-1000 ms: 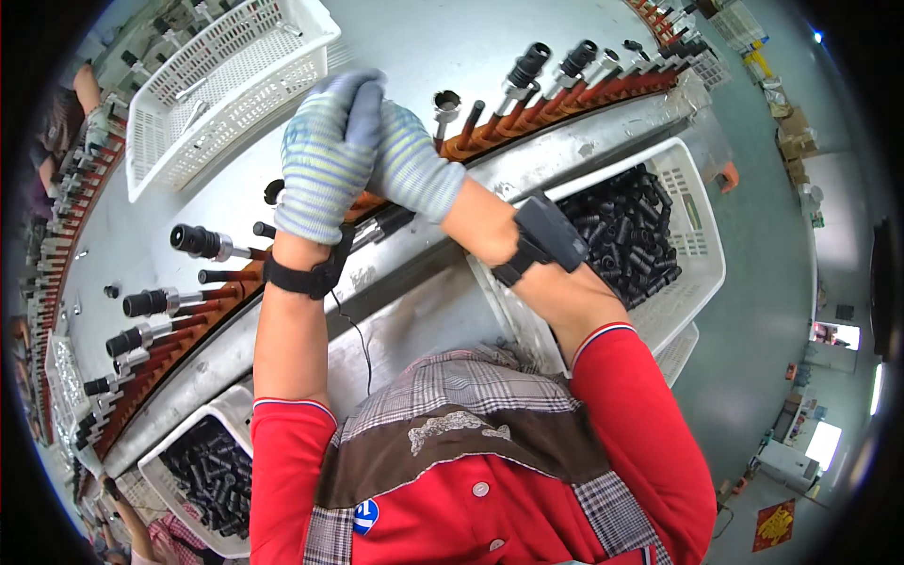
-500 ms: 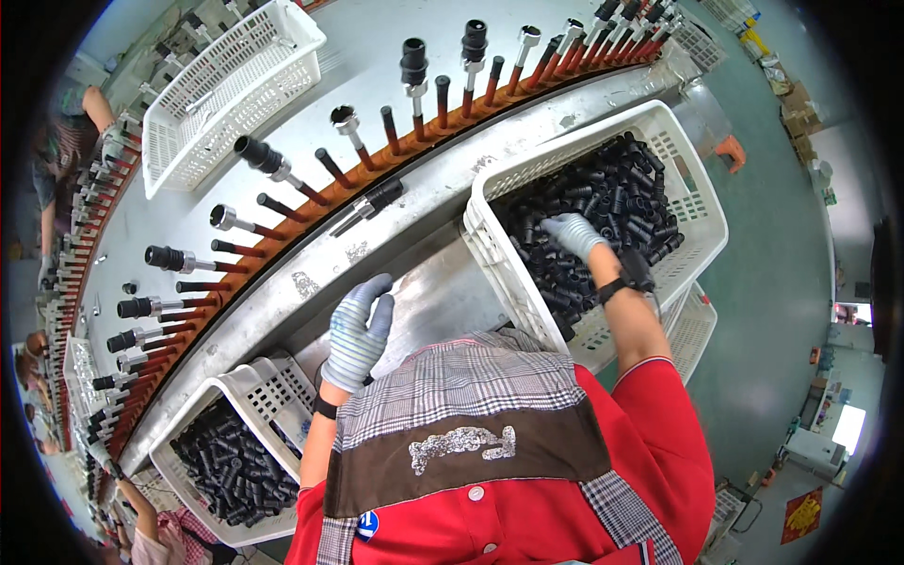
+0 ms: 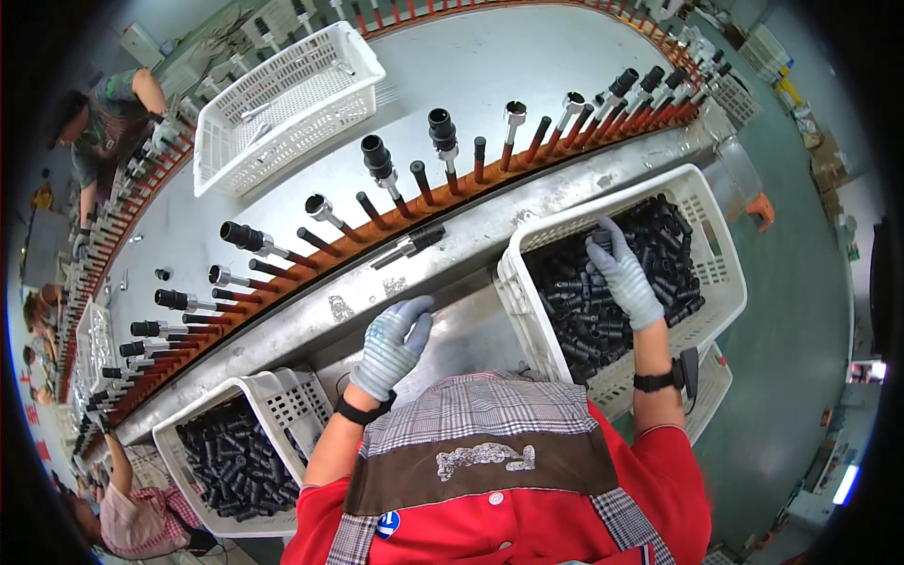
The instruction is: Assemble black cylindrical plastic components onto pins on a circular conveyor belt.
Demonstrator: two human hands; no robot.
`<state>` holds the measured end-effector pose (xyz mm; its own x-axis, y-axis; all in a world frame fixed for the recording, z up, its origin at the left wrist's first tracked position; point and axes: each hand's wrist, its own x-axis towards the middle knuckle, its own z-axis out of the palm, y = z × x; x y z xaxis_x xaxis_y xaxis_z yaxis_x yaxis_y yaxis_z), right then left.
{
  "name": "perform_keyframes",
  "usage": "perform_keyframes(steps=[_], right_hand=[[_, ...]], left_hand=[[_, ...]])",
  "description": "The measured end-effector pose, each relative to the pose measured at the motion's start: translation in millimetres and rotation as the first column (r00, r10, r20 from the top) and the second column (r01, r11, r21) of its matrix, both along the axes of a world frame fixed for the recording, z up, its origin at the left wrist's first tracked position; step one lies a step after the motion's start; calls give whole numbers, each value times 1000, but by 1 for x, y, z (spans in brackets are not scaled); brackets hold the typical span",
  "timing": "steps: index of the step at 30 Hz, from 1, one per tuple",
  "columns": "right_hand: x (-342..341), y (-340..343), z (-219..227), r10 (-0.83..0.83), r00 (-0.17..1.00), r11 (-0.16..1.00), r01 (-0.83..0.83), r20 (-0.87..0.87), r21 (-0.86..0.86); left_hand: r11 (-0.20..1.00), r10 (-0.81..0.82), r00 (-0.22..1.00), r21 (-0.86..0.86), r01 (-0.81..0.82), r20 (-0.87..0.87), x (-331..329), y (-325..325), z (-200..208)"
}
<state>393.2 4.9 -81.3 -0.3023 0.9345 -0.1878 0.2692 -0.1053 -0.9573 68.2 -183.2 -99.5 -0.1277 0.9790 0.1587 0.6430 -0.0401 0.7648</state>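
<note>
My right hand [image 3: 625, 278], in a pale striped knit glove, is over the white perforated basket [image 3: 725, 299] on the right. Its fingers and thumb close round a short black ribbed sleeve [image 3: 601, 237], partly hidden by the glove. Beneath it lies a heap of similar black sleeves [image 3: 589, 320]. My left hand [image 3: 391, 350], gloved alike, hovers over the metal trough [image 3: 461, 330] near my apron. Its fingers are slightly bent, the thumb stands apart, and nothing shows in them. On the metal ledge beyond lies a black-and-silver piece with prongs [image 3: 411, 247].
A curved line of red-and-black posts [image 3: 422, 184], several topped with silver sockets and black sleeves, borders the grey table [image 3: 490, 71]. Another white basket [image 3: 273, 151] stands on the table. At lower left, a basket [image 3: 179, 471] holds black sleeves. Other people [image 3: 113, 141] work along the left side.
My right hand has risen from deep in the heap and now has a black sleeve in its fingers. The view has shifted, and my left hand stays over the trough.
</note>
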Motion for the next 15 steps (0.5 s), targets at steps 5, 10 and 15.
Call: perform_keyframes(steps=[5,10,15], right_hand=[[-79,-34,34,427,845,689,-535,322,490],[-129,-40,33,259,962,953,-240,-84,182],[-168,-36,-8,-63,901,986,123,-430,114]], left_hand=[[912,-317,946,254,322,-61,27,71,64],[985,-142,772,13,170,620,23,94,38],[965,-237,641,255,66,730,25,96,22]])
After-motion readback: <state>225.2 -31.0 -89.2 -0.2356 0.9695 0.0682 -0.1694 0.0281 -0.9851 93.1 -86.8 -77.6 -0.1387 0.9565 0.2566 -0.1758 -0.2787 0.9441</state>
